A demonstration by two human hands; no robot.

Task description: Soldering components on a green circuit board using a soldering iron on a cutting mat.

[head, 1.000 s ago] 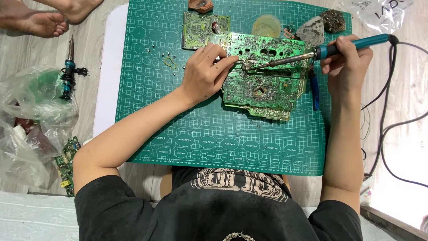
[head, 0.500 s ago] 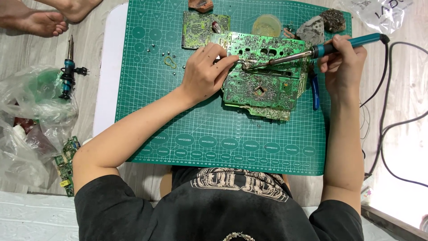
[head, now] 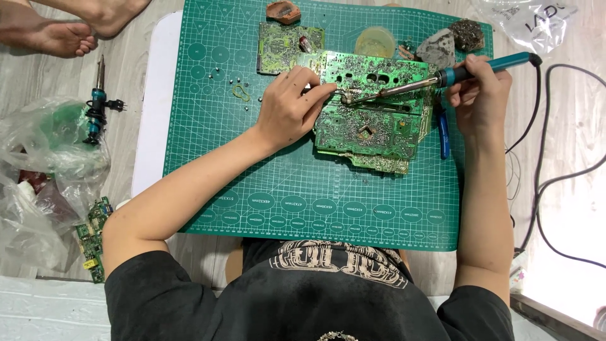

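Left hand (head: 291, 108) covers the circuit board's (head: 372, 113) left edge; whatever its fingertips pinch is too small to identify. Soldering iron (head: 435, 79) tip contact indistinct. Clear bag (head: 530, 16) cut off by top edge

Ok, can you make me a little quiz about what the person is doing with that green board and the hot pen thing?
1. True or false: the right hand holds the soldering iron by its teal handle.
2. What does the left hand rest on? A) the circuit board B) the plastic bag C) the black cable
3. Fill in: the board lies on a green ____ mat.

Key
1. True.
2. A: its fingers press on the board's left edge, close to the iron's tip.
3. Cutting.
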